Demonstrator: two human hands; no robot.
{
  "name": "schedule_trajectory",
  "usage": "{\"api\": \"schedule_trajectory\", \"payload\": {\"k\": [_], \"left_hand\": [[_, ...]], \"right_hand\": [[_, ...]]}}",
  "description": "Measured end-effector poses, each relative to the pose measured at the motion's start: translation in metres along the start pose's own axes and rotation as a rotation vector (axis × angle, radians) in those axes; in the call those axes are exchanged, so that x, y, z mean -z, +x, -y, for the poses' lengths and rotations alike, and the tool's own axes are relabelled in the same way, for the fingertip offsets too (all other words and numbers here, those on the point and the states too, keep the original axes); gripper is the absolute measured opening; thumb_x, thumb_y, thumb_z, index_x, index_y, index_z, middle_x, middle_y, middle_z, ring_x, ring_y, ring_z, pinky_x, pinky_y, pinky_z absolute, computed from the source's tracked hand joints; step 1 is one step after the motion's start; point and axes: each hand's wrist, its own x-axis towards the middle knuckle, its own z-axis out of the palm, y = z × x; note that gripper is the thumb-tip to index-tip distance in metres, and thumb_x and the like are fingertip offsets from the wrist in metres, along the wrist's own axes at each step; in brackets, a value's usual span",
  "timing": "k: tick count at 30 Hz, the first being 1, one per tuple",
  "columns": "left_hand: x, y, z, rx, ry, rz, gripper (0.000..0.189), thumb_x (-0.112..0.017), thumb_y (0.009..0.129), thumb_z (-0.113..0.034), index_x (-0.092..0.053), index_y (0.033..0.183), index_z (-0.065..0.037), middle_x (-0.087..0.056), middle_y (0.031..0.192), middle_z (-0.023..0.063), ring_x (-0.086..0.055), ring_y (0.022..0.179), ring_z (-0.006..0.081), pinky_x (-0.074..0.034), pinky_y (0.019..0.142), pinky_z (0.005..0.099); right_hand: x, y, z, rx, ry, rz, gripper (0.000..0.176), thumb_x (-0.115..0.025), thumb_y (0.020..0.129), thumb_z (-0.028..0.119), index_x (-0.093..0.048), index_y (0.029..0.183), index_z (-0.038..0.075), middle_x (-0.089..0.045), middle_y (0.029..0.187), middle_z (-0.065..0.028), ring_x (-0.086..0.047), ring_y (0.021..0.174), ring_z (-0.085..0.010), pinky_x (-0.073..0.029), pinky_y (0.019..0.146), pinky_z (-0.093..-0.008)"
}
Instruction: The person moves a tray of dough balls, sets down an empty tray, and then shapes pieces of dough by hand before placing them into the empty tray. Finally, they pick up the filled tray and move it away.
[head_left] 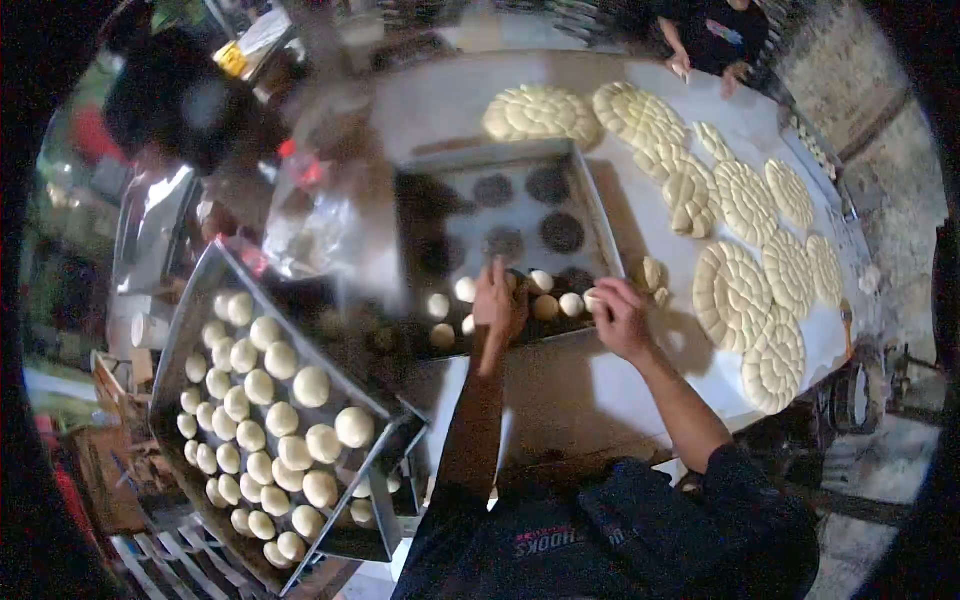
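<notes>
A large metal tray [610, 235] lies on the table, its base marked with dark round patches. Small pale dough balls [545, 306] sit in rows along its near side. My left hand [495, 310] is over these rows, fingers stretched forward among the balls; its fingertips are partly blurred. At the tray's right near corner, my right hand [622, 318] has its fingers curled together on a small dough ball, only partly visible at the fingertips. A second metal tray [345, 385] at the left, tilted in view, holds many larger dough balls [285, 419].
Coiled, segmented dough rounds [735, 295] cover the table's right side, with more at the back. Small dough pieces [652, 275] lie right of the tray. Another person [725, 40] stands at the far edge, hands at the table. A crumpled plastic bag [310, 235] is at left.
</notes>
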Motion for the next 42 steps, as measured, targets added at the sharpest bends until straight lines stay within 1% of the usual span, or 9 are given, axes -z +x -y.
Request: {"api": "schedule_trajectory", "payload": {"k": [5,7,10,17,20,25,29,38,42], "left_hand": [[0.013,0.003,-0.134,-0.093,0.21,-0.088,0.062,-0.074,0.074,-0.014,-0.047,0.129,-0.004,-0.05,0.123,0.0199,-0.053,0.111,0.0306,-0.045,0.093,0.0392],[-0.032,0.013,-0.182,-0.317,-0.263,0.137,0.053,-0.076,0.075,-0.013,-0.053,0.122,-0.002,-0.055,0.116,0.0158,-0.058,0.102,0.0248,-0.047,0.087,0.0337],[-0.118,0.04,-0.242,0.021,-0.832,0.814,0.046,-0.074,0.079,-0.019,-0.058,0.118,-0.003,-0.062,0.108,0.0129,-0.062,0.09,0.0231,-0.052,0.076,0.0339],[-0.302,0.152,-0.277,-0.217,0.111,0.398,0.049,-0.062,0.084,-0.045,-0.065,0.106,-0.002,-0.069,0.088,0.0127,-0.065,0.073,0.0204,-0.053,0.061,0.0329],[-0.357,0.143,-0.258,0.312,-0.56,0.208,0.042,-0.061,0.088,-0.038,-0.064,0.107,-0.001,-0.067,0.086,0.0088,-0.064,0.069,0.0205,-0.052,0.059,0.0345],[-0.351,0.091,-0.285,0.34,-0.754,0.327,0.041,-0.07,0.084,-0.024,-0.058,0.107,0.008,-0.065,0.086,0.0137,-0.064,0.081,0.0241,-0.054,0.069,0.0404],[-0.385,0.169,-0.335,0.609,-0.941,0.43,0.052,-0.065,0.086,-0.037,-0.053,0.126,-0.006,-0.066,0.09,0.0179,-0.066,0.08,0.0265,-0.054,0.073,0.0324],[-0.375,0.181,-0.375,-0.089,0.111,0.532,0.045,-0.066,0.085,-0.031,-0.056,0.115,0.0,-0.065,0.097,0.0099,-0.063,0.085,0.0257,-0.053,0.072,0.0379],[-0.343,0.135,-0.325,0.722,-1.195,0.508,0.031,-0.053,0.093,-0.029,-0.058,0.117,-0.008,-0.062,0.11,0.0047,-0.061,0.078,0.0191,-0.049,0.056,0.0294]], "right_hand": [[0.085,-0.11,-0.079,-0.408,-0.062,-0.171,0.007,-0.056,0.079,0.001,-0.06,0.085,0.0,-0.059,0.086,-0.014,-0.055,0.082,-0.0337,-0.046,0.074,-0.0398],[0.086,-0.151,-0.108,-0.595,-0.008,-0.199,0.006,-0.056,0.08,0.004,-0.06,0.083,0.0,-0.058,0.084,-0.0155,-0.054,0.081,-0.0349,-0.045,0.073,-0.0398],[0.061,-0.215,-0.159,-0.567,-0.014,-0.167,0.015,-0.055,0.081,0.015,-0.059,0.083,0.001,-0.056,0.083,-0.0204,-0.053,0.085,-0.0388,-0.043,0.077,-0.0419],[0.176,-0.214,-0.196,-0.279,0.112,-0.159,0.012,-0.06,0.079,0.014,-0.059,0.086,0.005,-0.058,0.079,-0.013,-0.056,0.078,-0.031,-0.044,0.071,-0.0403],[0.196,-0.208,-0.203,-0.328,0.127,-0.175,0.011,-0.063,0.076,0.009,-0.061,0.087,0.006,-0.059,0.076,-0.0097,-0.057,0.076,-0.0275,-0.045,0.07,-0.0395],[0.211,-0.191,-0.194,-0.312,0.107,-0.208,0.009,-0.062,0.073,0.008,-0.057,0.08,0.007,-0.054,0.07,-0.0093,-0.054,0.07,-0.028,-0.042,0.066,-0.0416],[0.204,-0.19,-0.195,-0.263,0.114,-0.237,0.017,-0.064,0.068,0.009,-0.056,0.083,0.006,-0.054,0.072,-0.0104,-0.054,0.069,-0.0292,-0.043,0.064,-0.0428],[0.205,-0.19,-0.194,-0.283,0.054,-0.32,0.012,-0.062,0.069,0.008,-0.056,0.08,0.006,-0.054,0.072,-0.0091,-0.054,0.07,-0.0287,-0.042,0.069,-0.042],[0.194,-0.192,-0.187,-0.279,0.061,-0.322,0.01,-0.062,0.07,0.008,-0.056,0.079,0.007,-0.055,0.073,-0.0099,-0.054,0.073,-0.0297,-0.041,0.07,-0.044]]}}
